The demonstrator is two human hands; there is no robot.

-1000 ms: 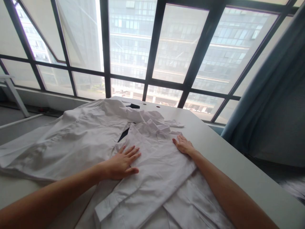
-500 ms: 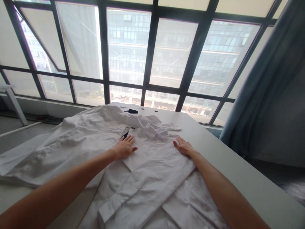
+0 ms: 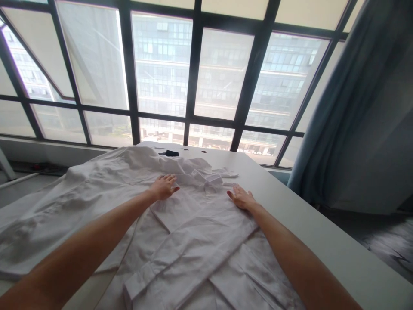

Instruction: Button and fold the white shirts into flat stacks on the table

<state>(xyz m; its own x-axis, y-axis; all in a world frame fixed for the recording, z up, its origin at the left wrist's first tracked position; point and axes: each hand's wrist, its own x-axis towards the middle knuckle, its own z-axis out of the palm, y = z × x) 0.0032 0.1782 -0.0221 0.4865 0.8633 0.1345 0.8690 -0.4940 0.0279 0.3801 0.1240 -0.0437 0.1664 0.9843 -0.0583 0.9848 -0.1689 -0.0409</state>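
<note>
Open left hand and right hand lie flat on a limp, light white dress shirt, best grasped by its collar.

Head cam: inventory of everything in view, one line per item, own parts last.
white collared shirt: 1, white, spread on the desk, cuffed sleeve lying across the front
white cloth bulk: 1, white, spilling off the desk's left side; can't tell if it's the same shirt
dark cloth: 1, black or navy, far end of the desk
desk: 1, white, under everything
window wall: 1, black frames, ahead
office building: 1, grey, beyond the glass
curtain: 1, blue-grey, right
left grip: 1, open bare hand, on the shirt, left of the collar
right grip: 1, open bare hand, on the shirt's right side
</note>
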